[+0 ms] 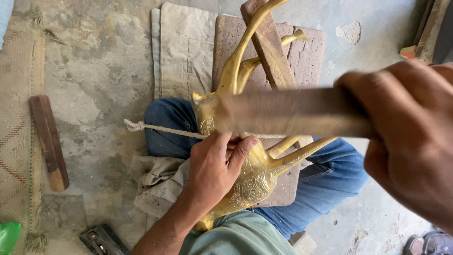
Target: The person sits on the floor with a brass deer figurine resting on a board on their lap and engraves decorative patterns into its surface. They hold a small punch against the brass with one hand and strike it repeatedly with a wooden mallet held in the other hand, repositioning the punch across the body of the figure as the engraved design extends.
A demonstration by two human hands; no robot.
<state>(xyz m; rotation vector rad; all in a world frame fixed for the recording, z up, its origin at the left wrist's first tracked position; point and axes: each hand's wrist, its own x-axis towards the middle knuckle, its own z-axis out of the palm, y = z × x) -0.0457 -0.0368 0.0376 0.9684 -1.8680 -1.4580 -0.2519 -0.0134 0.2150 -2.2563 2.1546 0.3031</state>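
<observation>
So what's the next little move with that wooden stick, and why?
Probably bring the wooden stick down onto the brass animal figure: the right hand has it raised and blurred right above the body, while the left hand presses the figure steady on the lap.

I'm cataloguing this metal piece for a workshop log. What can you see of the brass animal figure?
The brass animal figure looks like shiny golden metal, with a long curved neck, slim legs and fine engraved patterning on its body. It lies across the person's lap and a worn wooden block. The left hand presses on its body, a rope runs across it, and the right hand holds a blurred wooden tool over it.
</observation>
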